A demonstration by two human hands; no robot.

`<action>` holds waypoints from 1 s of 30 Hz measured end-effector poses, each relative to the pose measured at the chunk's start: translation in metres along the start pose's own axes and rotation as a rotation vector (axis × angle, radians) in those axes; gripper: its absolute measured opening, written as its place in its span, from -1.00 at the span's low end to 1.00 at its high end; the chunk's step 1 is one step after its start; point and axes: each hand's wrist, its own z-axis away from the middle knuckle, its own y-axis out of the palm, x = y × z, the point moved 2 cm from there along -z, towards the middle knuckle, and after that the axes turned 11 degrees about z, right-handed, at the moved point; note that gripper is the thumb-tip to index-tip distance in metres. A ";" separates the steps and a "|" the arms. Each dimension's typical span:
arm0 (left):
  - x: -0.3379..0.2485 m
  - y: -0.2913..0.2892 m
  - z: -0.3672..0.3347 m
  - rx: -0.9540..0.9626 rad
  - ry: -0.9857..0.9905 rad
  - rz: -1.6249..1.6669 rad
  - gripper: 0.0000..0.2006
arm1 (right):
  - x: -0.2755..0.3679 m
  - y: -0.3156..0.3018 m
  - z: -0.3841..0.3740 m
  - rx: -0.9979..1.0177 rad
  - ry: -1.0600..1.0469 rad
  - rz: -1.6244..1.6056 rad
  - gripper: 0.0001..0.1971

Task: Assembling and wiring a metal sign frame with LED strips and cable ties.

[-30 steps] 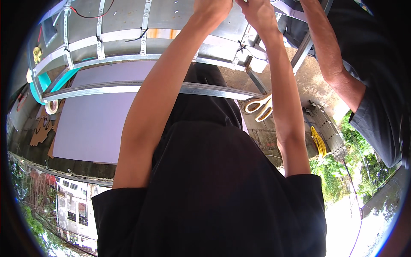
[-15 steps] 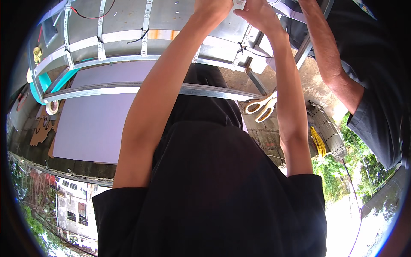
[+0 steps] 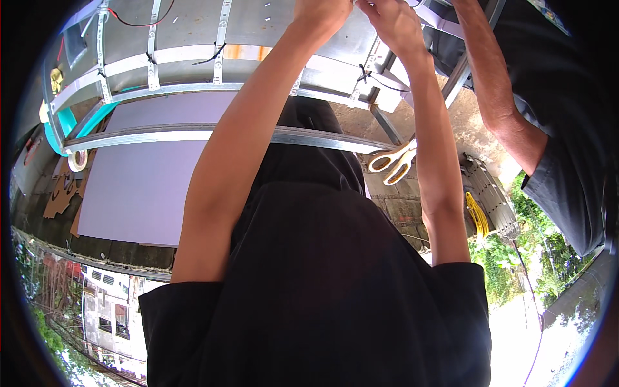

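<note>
My left hand [image 3: 322,14] and my right hand [image 3: 394,26] are close together at the top edge, over a metal frame [image 3: 161,134] fitted with LED strips [image 3: 221,39]. The upper edge cuts off my left hand, so its fingers are hidden. My right hand is closed, thumb and fingers drawn together towards the left hand; whatever is between them cannot be made out. Beside my right forearm, scissors [image 3: 398,164] with cream handles rest against the front bar. Black ties [image 3: 364,72] sit where strips cross a white band.
Another person's forearm [image 3: 493,84] reaches in from the right. A pale panel [image 3: 142,187] lies below the frame at left, near a tape roll [image 3: 77,160] and cut cardboard [image 3: 61,197]. A folded ladder [image 3: 493,193] and a yellow coil [image 3: 477,215] are at right.
My right hand has shifted slightly left and its fingers have drawn in towards my left hand. A pale piece seen between my hands earlier is now hidden.
</note>
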 end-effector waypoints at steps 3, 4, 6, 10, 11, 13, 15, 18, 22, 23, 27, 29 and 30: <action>-0.003 0.001 0.000 -0.003 0.000 0.017 -0.91 | -0.012 0.006 0.002 0.074 0.077 -0.215 -0.78; -0.004 0.001 -0.001 -0.005 0.006 0.029 -0.91 | -0.015 0.007 0.004 0.075 0.078 -0.212 -0.78; -0.001 0.003 0.000 -0.017 0.017 0.025 -0.90 | -0.019 0.015 0.004 0.355 0.296 -0.215 -0.84; 0.006 0.006 0.001 -0.025 0.014 0.008 -0.90 | -0.016 0.007 -0.012 0.347 0.295 -0.252 -0.86; 0.007 0.007 0.001 -0.026 0.014 0.008 -0.90 | -0.018 0.009 -0.017 0.548 0.448 -0.335 -0.87; 0.009 0.009 0.001 -0.056 0.036 -0.005 -0.90 | -0.015 0.005 -0.021 0.749 0.600 -0.416 -0.87; 0.007 0.007 0.001 -0.046 0.045 0.030 -0.90 | -0.011 -0.005 -0.027 0.489 0.422 -0.197 -0.85; 0.002 0.003 0.002 -0.023 0.032 0.034 -0.90 | -0.001 -0.024 -0.029 0.436 0.403 -0.194 -0.85; 0.002 0.000 0.003 -0.071 0.020 0.097 -0.90 | 0.011 -0.028 -0.027 0.492 0.350 -0.191 -0.87; 0.000 0.000 0.002 -0.072 0.026 0.099 -0.90 | 0.009 -0.026 -0.024 0.489 0.351 -0.185 -0.87; -0.001 0.002 0.003 -0.042 0.004 0.089 -0.92 | 0.003 -0.014 -0.015 0.020 0.366 -0.541 -0.91; -0.001 0.001 0.003 -0.065 0.042 0.078 -0.92 | 0.001 -0.008 -0.012 0.391 0.309 -0.113 -0.92; 0.000 0.001 0.003 -0.045 0.023 0.067 -0.92 | 0.002 -0.007 -0.013 0.389 0.308 -0.114 -0.92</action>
